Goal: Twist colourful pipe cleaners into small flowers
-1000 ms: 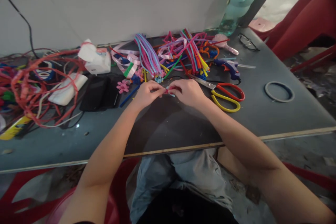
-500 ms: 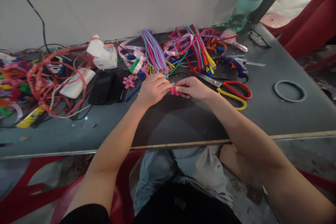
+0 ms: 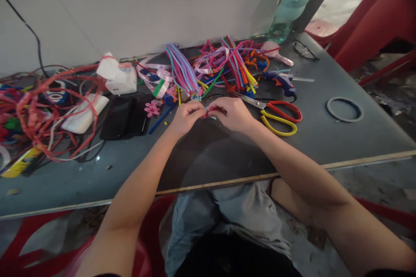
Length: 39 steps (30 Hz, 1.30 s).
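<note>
My left hand [image 3: 185, 117] and my right hand [image 3: 231, 113] meet over the middle of the grey table [image 3: 325, 143]. Both pinch a small pink pipe-cleaner piece [image 3: 208, 113] between their fingertips, with a bit of light blue showing under it. Just beyond the hands lies a pile of coloured pipe cleaners [image 3: 211, 67]. A finished pink pipe-cleaner flower [image 3: 152, 107] lies to the left of my left hand. Red and yellow scissors [image 3: 276, 117] lie right beside my right hand.
A blue glue gun [image 3: 282, 82], a green bottle [image 3: 289, 6], glasses [image 3: 303, 49] and a ring [image 3: 344, 109] are at the right. A black case [image 3: 125, 116], a white box [image 3: 117, 75] and tangled red cord [image 3: 48, 108] fill the left. Red chairs stand nearby.
The hands stayed together on the pink piece, turning it slightly between the fingers. The camera view shifted a little; nothing on the table moved.
</note>
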Motion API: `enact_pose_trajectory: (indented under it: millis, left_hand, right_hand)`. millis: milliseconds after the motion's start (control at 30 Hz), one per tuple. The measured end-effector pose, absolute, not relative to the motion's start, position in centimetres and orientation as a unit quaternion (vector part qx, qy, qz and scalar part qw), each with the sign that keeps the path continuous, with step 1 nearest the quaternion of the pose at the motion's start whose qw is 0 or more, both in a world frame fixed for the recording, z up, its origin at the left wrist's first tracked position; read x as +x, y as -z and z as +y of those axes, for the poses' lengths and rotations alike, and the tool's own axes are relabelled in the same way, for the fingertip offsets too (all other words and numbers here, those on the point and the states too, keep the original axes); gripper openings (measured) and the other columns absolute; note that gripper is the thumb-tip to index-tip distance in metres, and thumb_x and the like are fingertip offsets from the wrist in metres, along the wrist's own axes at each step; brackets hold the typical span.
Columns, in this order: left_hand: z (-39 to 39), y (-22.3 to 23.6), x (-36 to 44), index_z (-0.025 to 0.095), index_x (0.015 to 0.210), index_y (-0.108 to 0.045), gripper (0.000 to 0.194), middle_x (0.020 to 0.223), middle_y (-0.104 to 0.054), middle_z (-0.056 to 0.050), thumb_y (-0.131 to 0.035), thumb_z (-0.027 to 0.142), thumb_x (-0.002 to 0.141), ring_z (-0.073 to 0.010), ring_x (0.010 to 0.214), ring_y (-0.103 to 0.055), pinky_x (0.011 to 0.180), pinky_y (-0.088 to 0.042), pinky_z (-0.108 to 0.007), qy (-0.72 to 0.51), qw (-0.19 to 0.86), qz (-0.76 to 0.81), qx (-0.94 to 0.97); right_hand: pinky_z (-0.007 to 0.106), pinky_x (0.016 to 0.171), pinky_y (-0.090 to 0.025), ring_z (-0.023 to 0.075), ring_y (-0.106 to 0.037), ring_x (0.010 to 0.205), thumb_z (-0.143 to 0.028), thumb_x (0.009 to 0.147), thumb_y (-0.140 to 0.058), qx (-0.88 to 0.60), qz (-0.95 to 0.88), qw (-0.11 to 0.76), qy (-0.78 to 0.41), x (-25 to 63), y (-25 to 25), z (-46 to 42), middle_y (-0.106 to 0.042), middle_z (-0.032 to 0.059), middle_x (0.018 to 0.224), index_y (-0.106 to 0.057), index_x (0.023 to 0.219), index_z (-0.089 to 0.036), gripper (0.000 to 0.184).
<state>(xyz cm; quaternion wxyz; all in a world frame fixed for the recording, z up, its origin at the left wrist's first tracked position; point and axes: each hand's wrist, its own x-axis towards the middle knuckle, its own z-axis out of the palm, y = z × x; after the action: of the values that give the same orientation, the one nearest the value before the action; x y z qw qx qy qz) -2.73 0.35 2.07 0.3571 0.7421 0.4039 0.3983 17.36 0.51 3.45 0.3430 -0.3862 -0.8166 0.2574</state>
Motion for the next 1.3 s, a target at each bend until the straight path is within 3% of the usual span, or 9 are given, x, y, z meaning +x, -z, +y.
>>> enact_pose_trajectory:
  millis: [167,267,433,633,767,900,1033,1167,1300]
  left_hand:
    - [0.6,-1.0,-2.4,0.022,0.083,-0.074,0.034,0.087,-0.073,-0.004,-0.065,0.054,0.091,-0.0196,0.090,-0.065,0.087,-0.051,-0.035,-0.438,0.251,0.443,0.741]
    - [0.6,-0.4,-2.3,0.022,0.084,-0.076,0.039,0.088,-0.073,-0.005,-0.069,0.060,0.087,-0.0191,0.089,-0.065,0.084,-0.052,-0.033,-0.464,0.210,0.458,0.729]
    - [0.6,0.0,-2.0,0.020,0.082,-0.077,0.038,0.080,-0.071,-0.004,-0.064,0.054,0.091,-0.0139,0.069,-0.056,0.067,-0.046,-0.029,-0.485,0.256,0.461,0.697]
    - [0.2,-0.6,-1.5,0.019,0.077,-0.075,0.027,0.076,-0.069,-0.003,-0.071,0.043,0.086,-0.0125,0.065,-0.052,0.061,-0.040,-0.027,-0.498,0.224,0.487,0.681]
    - [-0.1,-0.7,-0.8,0.017,0.076,-0.074,0.030,0.070,-0.065,0.000,-0.074,0.046,0.085,-0.0098,0.056,-0.044,0.058,-0.037,-0.027,-0.507,0.283,0.533,0.615]
    - [0.0,-0.4,0.0,0.019,0.070,-0.070,0.043,0.062,-0.059,0.001,-0.077,0.060,0.080,-0.0107,0.059,-0.048,0.060,-0.041,-0.026,-0.534,0.385,0.510,0.554]
    - [0.2,0.3,0.3,0.020,0.059,-0.060,0.054,0.056,-0.049,0.004,-0.080,0.067,0.073,-0.0087,0.055,-0.042,0.055,-0.037,-0.023,-0.547,0.500,0.455,0.494]
    - [0.2,0.8,0.0,0.021,0.073,-0.072,0.048,0.067,-0.064,0.001,-0.078,0.069,0.072,-0.0099,0.059,-0.048,0.058,-0.041,-0.025,-0.541,0.459,0.459,0.536]
    - [-0.1,0.7,-0.5,0.021,0.087,-0.077,0.046,0.082,-0.075,-0.003,-0.074,0.066,0.079,-0.0114,0.059,-0.053,0.059,-0.045,-0.028,-0.520,0.352,0.487,0.607]
  right_hand:
    - [0.026,0.066,-0.041,0.0117,-0.057,0.064,-0.019,0.086,-0.067,-0.441,-0.775,0.347,-0.291,17.7,-3.2,1.0,-0.074,0.0033,0.075,-0.078,0.085,-0.015,0.012]
    - [0.025,0.066,-0.042,0.0115,-0.057,0.065,-0.024,0.087,-0.067,-0.434,-0.756,0.367,-0.326,17.7,-3.0,1.3,-0.073,0.0029,0.074,-0.077,0.084,-0.014,0.015]
    - [0.025,0.067,-0.043,0.0110,-0.058,0.066,-0.025,0.087,-0.067,-0.427,-0.749,0.364,-0.353,17.3,-2.9,1.1,-0.073,0.0025,0.074,-0.077,0.082,-0.014,0.016]
    - [0.025,0.069,-0.043,0.0113,-0.060,0.067,-0.021,0.086,-0.067,-0.437,-0.734,0.375,-0.360,16.6,-2.4,1.0,-0.072,0.0021,0.073,-0.075,0.080,-0.014,0.012]
    - [0.025,0.066,-0.045,0.0114,-0.060,0.067,-0.025,0.088,-0.066,-0.432,-0.686,0.423,-0.404,15.8,-1.8,0.9,-0.071,0.0027,0.074,-0.070,0.078,-0.014,0.015]
    - [0.025,0.063,-0.045,0.0114,-0.058,0.068,-0.041,0.088,-0.068,-0.424,-0.653,0.459,-0.428,15.5,-1.2,0.9,-0.067,0.0026,0.073,-0.065,0.075,-0.016,0.029]
    - [0.023,0.053,-0.040,0.0077,-0.050,0.054,-0.053,0.082,-0.070,-0.405,-0.628,0.449,-0.490,15.9,-1.2,1.1,-0.061,-0.0006,0.065,-0.065,0.078,-0.016,0.037]
    - [0.023,0.047,-0.039,0.0065,-0.047,0.045,-0.056,0.076,-0.073,-0.425,-0.622,0.440,-0.489,16.4,-1.4,1.3,-0.062,-0.0014,0.062,-0.069,0.079,-0.015,0.041]
    - [0.024,0.051,-0.043,0.0087,-0.054,0.047,-0.046,0.084,-0.070,-0.445,-0.654,0.442,-0.423,16.6,-1.8,1.0,-0.070,0.0020,0.067,-0.076,0.087,-0.015,0.033]
